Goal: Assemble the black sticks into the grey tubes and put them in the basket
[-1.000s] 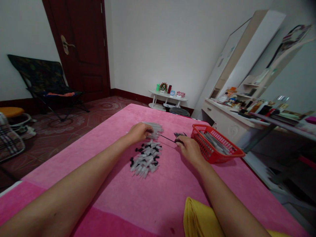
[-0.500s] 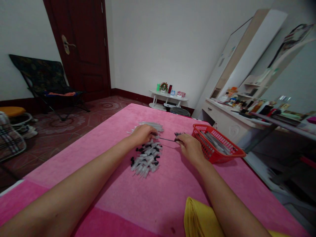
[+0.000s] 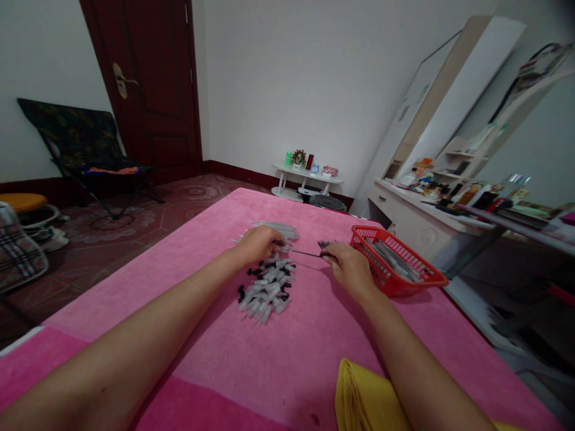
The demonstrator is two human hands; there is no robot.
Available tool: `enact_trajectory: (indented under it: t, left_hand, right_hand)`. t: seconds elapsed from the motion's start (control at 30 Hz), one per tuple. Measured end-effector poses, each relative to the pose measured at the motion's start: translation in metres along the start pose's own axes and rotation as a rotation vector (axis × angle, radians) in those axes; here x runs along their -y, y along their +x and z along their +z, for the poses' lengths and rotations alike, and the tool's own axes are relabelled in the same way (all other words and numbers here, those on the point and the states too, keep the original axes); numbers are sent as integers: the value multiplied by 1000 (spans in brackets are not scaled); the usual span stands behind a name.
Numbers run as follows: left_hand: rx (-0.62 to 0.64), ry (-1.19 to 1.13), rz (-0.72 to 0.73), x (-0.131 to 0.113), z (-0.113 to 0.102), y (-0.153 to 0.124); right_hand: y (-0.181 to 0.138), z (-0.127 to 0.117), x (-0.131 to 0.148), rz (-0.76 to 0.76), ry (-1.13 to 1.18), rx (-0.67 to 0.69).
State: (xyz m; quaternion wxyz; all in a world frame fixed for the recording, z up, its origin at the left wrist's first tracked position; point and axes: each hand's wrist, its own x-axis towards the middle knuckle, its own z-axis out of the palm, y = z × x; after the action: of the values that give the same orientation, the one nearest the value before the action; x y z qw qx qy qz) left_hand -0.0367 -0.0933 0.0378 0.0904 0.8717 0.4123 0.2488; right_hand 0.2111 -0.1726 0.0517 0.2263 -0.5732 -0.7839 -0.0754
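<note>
My right hand (image 3: pixel 348 266) is closed on a thin dark rod (image 3: pixel 308 254), like a pen refill, which points left toward my other hand. The fingers of my left hand (image 3: pixel 263 244) are pinched together near the rod's far end; what they hold is too small and blurred to name. Just below the left hand lies a heap of short translucent plastic tubes (image 3: pixel 267 293) mixed with small black pieces (image 3: pixel 241 293). Behind that hand are longer clear tubes (image 3: pixel 285 227) laid side by side. Some small dark pieces (image 3: pixel 322 243) show beyond the right fingertips.
A red plastic basket (image 3: pixel 395 287) holding long greyish tubes (image 3: pixel 395 260) stands right of my right hand. The table has a pink cloth (image 3: pixel 193 335). Yellow fabric (image 3: pixel 363 395) lies under my right forearm. A dressing table (image 3: pixel 417 209) stands beyond on the right.
Both hands stay almost in place. The rod and the right hand have shifted very slightly to the right.
</note>
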Motion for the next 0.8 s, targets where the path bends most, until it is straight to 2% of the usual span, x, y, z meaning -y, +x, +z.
enact_trajectory:
  t: [0.13,0.3,0.4,0.47,0.53,0.6,0.67,0.73,0.8]
  left_hand:
    - [30,25,63,-3,2,0]
    - [45,-90,168,-8,11,1]
    - [0,-163,121,-8,15,2]
    - [-107,-203,-2,-4,15,5]
    - [-277,-273,-142,4,12,9]
    - [-447,-392,-229,11,8,12]
    - [-580,-513,-270,16,4,14]
    - [-657,-600,-283,18,1,15]
    - [-683,-639,-282,18,0,15]
  right_hand:
    - [0,-2,4,-24,-13,3]
    - [0,-2,14,-76,58,5]
    - [0,4,21,33,213,-101]
    - [0,9,23,173,317,-193]
    - [0,14,26,250,340,-203]
    - [-3,18,30,208,289,-127]
    - [-6,22,35,101,238,-9]
    - [-10,27,42,8,223,94]
    - [-13,32,49,-34,211,152]
